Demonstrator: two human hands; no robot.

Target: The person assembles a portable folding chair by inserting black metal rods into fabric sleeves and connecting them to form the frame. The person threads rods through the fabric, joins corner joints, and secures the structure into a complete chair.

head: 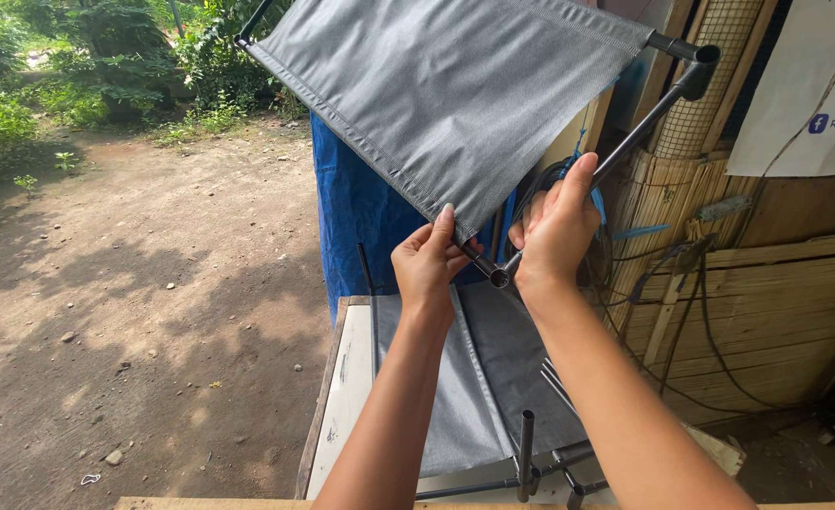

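Left hand point(427, 264), centre of frame: my fingers are curled together, pinching the lower corner of the grey fabric panel point(446, 94) and the dark tube point(481, 264) running through its hem. Thumb sits on the near side, fingertips tucked behind.

Right hand point(554, 231), just right of the left: fingers are wrapped shut around the thin dark rod point(644, 127), index finger stretched up along it. The two hands are close together, almost touching at the open tube end point(499, 278).

Panel is held up in the air, filling the upper middle of the frame. It sits like a tilted diamond, lowest corner at my hands. The rod's long axis runs from my right hand up to the upper right, ending in a black elbow joint point(700, 71). The hemmed edge runs from my left hand up to the upper left.

Below my forearms, lower centre: a pale wooden bench point(342, 397) carries a second grey fabric piece point(493, 368) lying flat, with short dark tubes point(526, 453) standing up near its bottom edge.

Outdoors. Bare dirt ground point(134, 283) with dappled shade fills the left; green bushes point(106, 57) upper left. A blue tarp point(351, 217) hangs behind the panel. Bamboo-slat wall point(776, 312) with loose cables on the right.
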